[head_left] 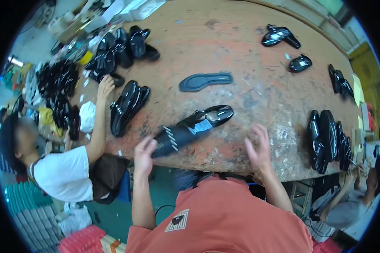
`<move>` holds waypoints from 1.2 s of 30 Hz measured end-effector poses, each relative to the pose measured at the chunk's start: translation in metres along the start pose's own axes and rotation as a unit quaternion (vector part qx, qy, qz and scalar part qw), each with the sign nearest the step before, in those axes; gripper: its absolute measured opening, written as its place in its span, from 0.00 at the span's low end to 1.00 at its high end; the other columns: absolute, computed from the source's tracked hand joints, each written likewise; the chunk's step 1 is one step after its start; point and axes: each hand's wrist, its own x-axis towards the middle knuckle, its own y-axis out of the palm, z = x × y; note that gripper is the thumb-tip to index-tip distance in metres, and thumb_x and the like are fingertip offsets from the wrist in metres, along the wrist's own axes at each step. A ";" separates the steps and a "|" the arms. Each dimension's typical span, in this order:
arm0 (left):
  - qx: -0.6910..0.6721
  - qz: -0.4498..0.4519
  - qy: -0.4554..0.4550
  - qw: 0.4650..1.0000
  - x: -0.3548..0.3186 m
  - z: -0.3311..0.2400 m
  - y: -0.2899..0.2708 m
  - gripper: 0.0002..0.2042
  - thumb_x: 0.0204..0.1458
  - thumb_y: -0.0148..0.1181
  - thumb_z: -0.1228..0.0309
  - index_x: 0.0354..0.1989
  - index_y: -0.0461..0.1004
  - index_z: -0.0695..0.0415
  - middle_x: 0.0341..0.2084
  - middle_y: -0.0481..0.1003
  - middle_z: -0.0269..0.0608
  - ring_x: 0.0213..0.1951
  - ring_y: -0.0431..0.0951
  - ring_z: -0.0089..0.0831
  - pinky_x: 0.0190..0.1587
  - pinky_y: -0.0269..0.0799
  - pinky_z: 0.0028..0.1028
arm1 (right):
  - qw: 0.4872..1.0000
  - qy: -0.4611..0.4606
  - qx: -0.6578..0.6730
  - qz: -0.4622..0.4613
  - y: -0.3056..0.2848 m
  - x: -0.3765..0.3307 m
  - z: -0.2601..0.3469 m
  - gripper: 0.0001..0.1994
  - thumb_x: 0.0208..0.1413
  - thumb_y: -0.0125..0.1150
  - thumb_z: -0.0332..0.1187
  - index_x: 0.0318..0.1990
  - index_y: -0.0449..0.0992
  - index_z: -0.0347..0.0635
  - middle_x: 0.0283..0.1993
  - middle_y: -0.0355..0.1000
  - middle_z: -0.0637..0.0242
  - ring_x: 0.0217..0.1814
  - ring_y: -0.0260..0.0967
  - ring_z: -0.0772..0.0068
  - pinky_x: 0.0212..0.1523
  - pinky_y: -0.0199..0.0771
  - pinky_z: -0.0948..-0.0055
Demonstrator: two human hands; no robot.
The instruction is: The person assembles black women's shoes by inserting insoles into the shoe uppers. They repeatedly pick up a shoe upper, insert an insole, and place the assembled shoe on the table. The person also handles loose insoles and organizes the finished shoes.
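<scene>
My left hand [144, 155] pinches the near end of a flat black insole [169, 141], slightly blurred, slanting up to the right. Pale slanting streaks cross it. Its far end overlaps a glossy black shoe [223, 114] lying on the worn wooden table [236, 147], so part of the shoe is hidden. Where the two meet, a pale blue-grey patch [202, 126] shows; I cannot tell which one carries it. My right hand [259, 145] is apart from the shoe, over the table's near part, its fingers spread and nothing in them. Beyond the shoe lies a dark blue-grey sole-shaped piece [204, 81].
Glossy black shoes stand at left [128, 107], more are piled at far left [122, 46], and others line the right edge [325, 139]. A shoe pair [280, 37] lies far right. One co-worker [63, 173] reaches in from the left; another [346, 211] sits at right.
</scene>
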 end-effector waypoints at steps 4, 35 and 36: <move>-0.128 -0.138 0.069 0.980 0.020 -0.006 -0.019 0.15 0.71 0.59 0.70 0.61 0.78 0.63 0.47 0.82 0.36 0.42 0.82 0.23 0.45 0.78 0.26 | 0.990 -0.060 -0.105 0.073 0.045 0.069 0.024 0.45 0.49 0.78 0.33 0.77 0.65 0.50 0.76 0.66 0.53 0.79 0.60 0.40 0.76 0.62 0.42; 0.393 -0.295 0.267 0.829 0.069 0.037 0.032 0.24 0.51 0.73 0.72 0.57 0.77 0.61 0.62 0.74 0.51 0.61 0.71 0.56 0.67 0.67 0.49 | 0.978 0.130 0.118 0.114 0.063 0.022 -0.002 0.22 0.67 0.64 0.23 0.68 0.75 0.36 0.61 0.79 0.57 0.63 0.75 0.69 0.65 0.73 0.68; 0.393 -0.309 0.270 0.823 0.076 0.035 0.031 0.24 0.51 0.73 0.72 0.58 0.76 0.62 0.62 0.74 0.52 0.61 0.71 0.56 0.67 0.67 0.49 | 0.958 0.191 0.169 0.130 0.063 0.013 0.013 0.22 0.68 0.63 0.23 0.68 0.75 0.36 0.61 0.78 0.58 0.62 0.75 0.71 0.64 0.74 0.70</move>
